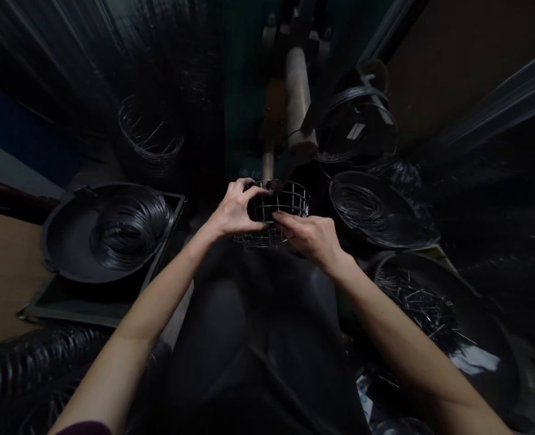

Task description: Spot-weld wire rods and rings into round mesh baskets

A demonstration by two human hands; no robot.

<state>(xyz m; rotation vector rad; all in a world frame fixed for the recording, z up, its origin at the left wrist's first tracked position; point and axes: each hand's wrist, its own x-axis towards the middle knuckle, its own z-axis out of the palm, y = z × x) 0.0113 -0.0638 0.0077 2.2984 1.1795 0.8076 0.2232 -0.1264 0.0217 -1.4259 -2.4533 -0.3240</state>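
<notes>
A small round wire basket (298,194) of bright metal rods sits between my hands, just below the machine's metal arm. My left hand (233,208) grips its left side, thumb and fingers curved around the wires. My right hand (313,237) is at the front, its fingertips pinching the mesh near the middle. Fingers hide part of the basket, and dim light obscures where it meets the machine. Above it hangs a thick pale cylinder (298,90) of the machine.
To the left, a black basin (68,241) holds coiled wire rings (134,232) on a metal-framed stand (86,314). At right are a basin of wire rings (358,205) and another of short metal rods (416,302). More hoops (152,145) stand at the back left.
</notes>
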